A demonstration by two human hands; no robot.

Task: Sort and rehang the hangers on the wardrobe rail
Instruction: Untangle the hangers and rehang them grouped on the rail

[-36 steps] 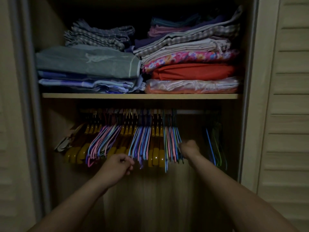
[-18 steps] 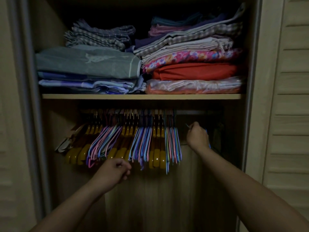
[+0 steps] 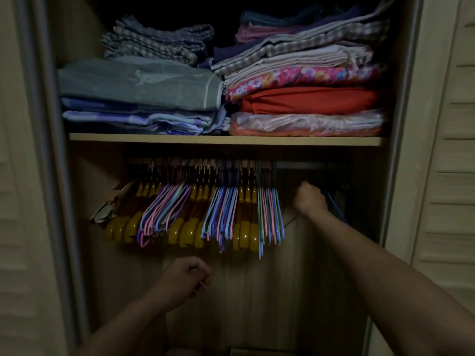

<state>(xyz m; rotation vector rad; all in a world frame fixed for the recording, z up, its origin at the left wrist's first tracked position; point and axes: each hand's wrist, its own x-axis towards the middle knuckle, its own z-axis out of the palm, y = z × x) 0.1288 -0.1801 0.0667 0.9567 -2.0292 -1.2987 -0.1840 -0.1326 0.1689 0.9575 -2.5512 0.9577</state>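
Pale wood makes up the wardrobe (image 3: 401, 98), its louvred door (image 3: 447, 150) standing at the right. On the shelf (image 3: 226, 140) sit two stacks of folded linen (image 3: 303, 80), grey and blue cloth at the left, floral pink and orange at the right. Under the shelf runs the rail (image 3: 308, 165), crowded along its left and middle stretch with hangers (image 3: 205, 209): chunky amber plastic ones mixed with thin wire ones in pink, blue and purple. A few more thin hangers (image 3: 334, 206) hang in shadow at the far right. The right hand (image 3: 309, 199) reaches up beside these with its fingers curled into a fist; whether they grip a hanger I cannot tell. The left hand (image 3: 183, 277) hovers lower, below the hanger row, fingers curled inward and seemingly pinching something thin.
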